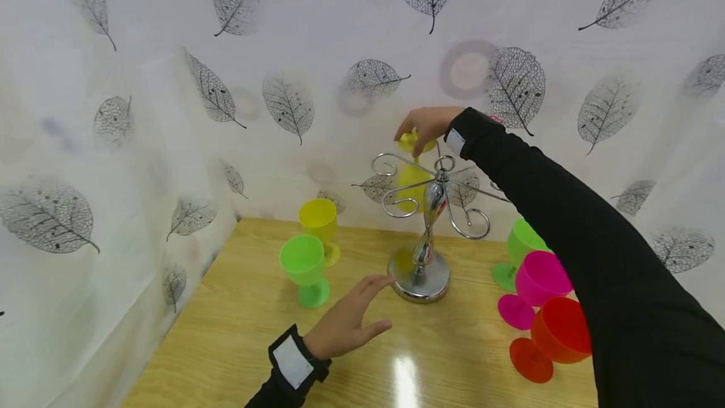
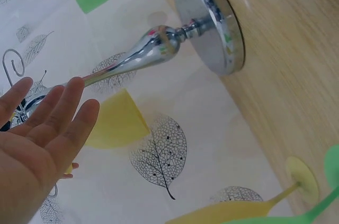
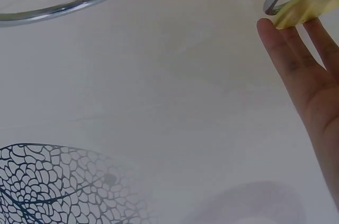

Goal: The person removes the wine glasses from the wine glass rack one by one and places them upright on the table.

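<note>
A chrome stemware rack (image 1: 430, 206) with curled wire arms stands on the table. My right hand (image 1: 433, 123) pinches the foot of a yellow goblet (image 1: 410, 180), which hangs upside down among the rack's left arms. In the right wrist view, fingertips (image 3: 270, 33) meet the goblet's yellow foot (image 3: 304, 7) beside a wire loop; most of the goblet lies outside that view. My left hand (image 1: 351, 320), fingers extended and holding nothing, hovers in front of the rack's round base (image 1: 419, 279). The left wrist view shows the inverted yellow bowl (image 2: 119, 121) beyond the left fingers.
Upright at left stand a yellow goblet (image 1: 318, 219) and a green goblet (image 1: 303, 263). At right, partly behind my right sleeve (image 1: 566, 225), are a green goblet (image 1: 522, 241), a pink goblet (image 1: 540, 279) and a red goblet (image 1: 561, 329). A leaf-print curtain (image 1: 340, 30) backs the table (image 1: 226, 332).
</note>
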### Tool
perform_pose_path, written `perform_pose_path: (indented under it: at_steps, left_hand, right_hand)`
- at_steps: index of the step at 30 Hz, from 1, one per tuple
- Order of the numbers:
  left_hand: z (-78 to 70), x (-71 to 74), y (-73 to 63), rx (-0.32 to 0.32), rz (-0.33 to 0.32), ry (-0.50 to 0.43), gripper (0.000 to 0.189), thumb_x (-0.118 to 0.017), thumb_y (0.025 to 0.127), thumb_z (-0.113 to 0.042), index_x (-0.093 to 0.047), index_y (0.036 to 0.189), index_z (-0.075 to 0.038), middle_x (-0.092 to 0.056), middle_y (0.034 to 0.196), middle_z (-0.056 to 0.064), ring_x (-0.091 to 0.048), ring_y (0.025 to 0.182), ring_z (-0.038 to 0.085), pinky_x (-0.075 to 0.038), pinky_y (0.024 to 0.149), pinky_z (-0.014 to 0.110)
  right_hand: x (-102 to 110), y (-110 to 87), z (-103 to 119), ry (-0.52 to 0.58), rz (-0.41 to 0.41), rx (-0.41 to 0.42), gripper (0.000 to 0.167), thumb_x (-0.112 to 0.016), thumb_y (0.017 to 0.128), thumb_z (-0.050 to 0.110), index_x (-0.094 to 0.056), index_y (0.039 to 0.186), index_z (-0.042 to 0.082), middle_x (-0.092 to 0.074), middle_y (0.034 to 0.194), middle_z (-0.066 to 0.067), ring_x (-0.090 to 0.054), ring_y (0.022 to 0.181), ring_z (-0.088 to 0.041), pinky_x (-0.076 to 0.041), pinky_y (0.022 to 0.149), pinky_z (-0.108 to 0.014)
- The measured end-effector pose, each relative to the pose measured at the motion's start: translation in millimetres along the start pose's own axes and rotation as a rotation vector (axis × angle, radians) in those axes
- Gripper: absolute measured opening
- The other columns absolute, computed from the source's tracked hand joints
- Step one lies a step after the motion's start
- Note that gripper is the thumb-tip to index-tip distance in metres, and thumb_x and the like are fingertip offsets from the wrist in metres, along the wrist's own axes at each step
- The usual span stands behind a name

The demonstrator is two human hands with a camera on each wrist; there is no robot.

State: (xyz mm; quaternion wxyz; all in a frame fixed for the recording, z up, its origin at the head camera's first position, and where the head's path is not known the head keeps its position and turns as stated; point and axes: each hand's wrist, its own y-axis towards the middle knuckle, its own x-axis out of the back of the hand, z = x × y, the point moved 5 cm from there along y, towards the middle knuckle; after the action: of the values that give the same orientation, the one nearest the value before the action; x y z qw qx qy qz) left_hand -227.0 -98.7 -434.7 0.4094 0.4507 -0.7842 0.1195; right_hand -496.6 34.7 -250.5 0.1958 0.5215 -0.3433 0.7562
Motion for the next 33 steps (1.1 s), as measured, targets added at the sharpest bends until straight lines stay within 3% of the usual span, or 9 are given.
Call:
perform_pose_path:
  at_steps: [11, 25, 30, 33]
  left_hand:
    - [1.8, -5.1, -1.2, 0.013, 0.013, -0.043, 0.063, -0.055, 0.093, -0.040, -0.027, 0.146, -0.023, -0.038, 0.145, 0.004, -0.043, 0.131, 0.021, -0.043, 0.106, 0.040]
    - [4.7, -4.8, -3.4, 0.002, 0.000, -0.013, 0.063, -0.057, 0.092, -0.038, -0.028, 0.146, -0.022, -0.038, 0.145, 0.005, -0.044, 0.131, 0.022, -0.044, 0.105, 0.040]
    - [3.5, -3.2, -6.8, 0.013, 0.002, -0.032, 0.063, -0.057, 0.092, -0.038, -0.028, 0.146, -0.023, -0.037, 0.146, 0.003, -0.042, 0.132, 0.020, -0.043, 0.106, 0.040]
    - [3.0, -2.9, -9.1, 0.011, 0.005, -0.031, 0.063, -0.057, 0.092, -0.038, -0.028, 0.146, -0.023, -0.037, 0.146, 0.002, -0.042, 0.132, 0.019, -0.043, 0.106, 0.040]
  right_hand:
    - [0, -4.5, -14, 0.046, -0.005, -0.020, 0.056, -0.070, 0.081, 0.014, -0.052, 0.134, 0.007, -0.046, 0.139, -0.024, -0.043, 0.128, -0.038, -0.048, 0.099, -0.042]
    - [4, 0.4, -2, -0.003, -0.046, -0.061, 0.057, -0.066, 0.085, 0.020, -0.049, 0.136, 0.004, -0.047, 0.138, -0.026, -0.046, 0.124, -0.040, -0.046, 0.100, -0.044]
    - [5, -0.9, -7, 0.002, -0.049, -0.090, 0.057, -0.067, 0.084, 0.020, -0.049, 0.136, 0.004, -0.045, 0.140, -0.025, -0.041, 0.129, -0.042, -0.043, 0.104, -0.046]
    - [5, -5.8, -12, 0.013, -0.055, -0.097, 0.056, -0.067, 0.083, 0.019, -0.050, 0.135, 0.005, -0.046, 0.139, -0.026, -0.043, 0.127, -0.042, -0.046, 0.100, -0.044]
